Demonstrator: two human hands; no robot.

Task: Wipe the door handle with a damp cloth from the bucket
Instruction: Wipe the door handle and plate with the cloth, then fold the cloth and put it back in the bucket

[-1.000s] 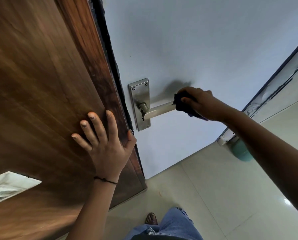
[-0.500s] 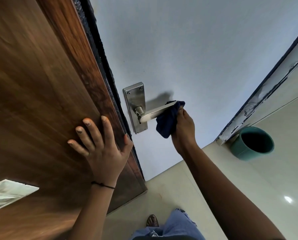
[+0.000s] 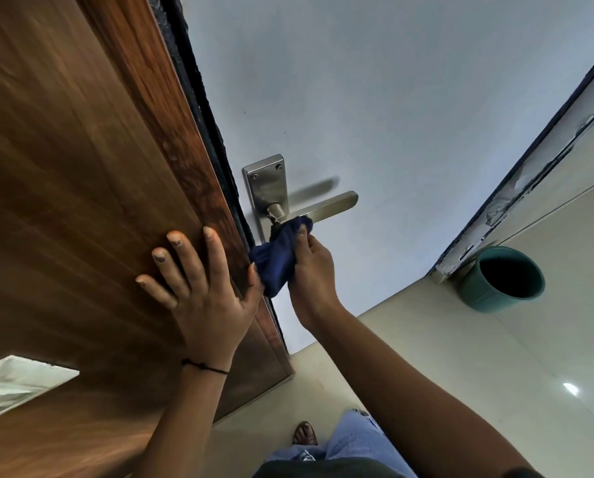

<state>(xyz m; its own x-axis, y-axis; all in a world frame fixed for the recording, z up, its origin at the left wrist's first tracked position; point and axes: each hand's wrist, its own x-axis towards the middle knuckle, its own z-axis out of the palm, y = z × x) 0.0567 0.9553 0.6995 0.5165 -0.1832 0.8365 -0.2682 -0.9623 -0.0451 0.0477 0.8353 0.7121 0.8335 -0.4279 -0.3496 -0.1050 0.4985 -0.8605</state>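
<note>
The wiping is part done: the right hand grips the cloth under the handle by its base, the left hand lies open on the door, and the bucket sits at the right.

Handle: brushed-metal lever on a rectangular backplate with two screws at its top, mounted at the door's left edge, lever pointing right, far end bare. Cloth: dark blue, bunched, top pressed against the lever's underside near the pivot, rest hanging below. Bucket: teal, round, open, tilted in view, on the floor at the door's lower right corner; inside dark.
</note>
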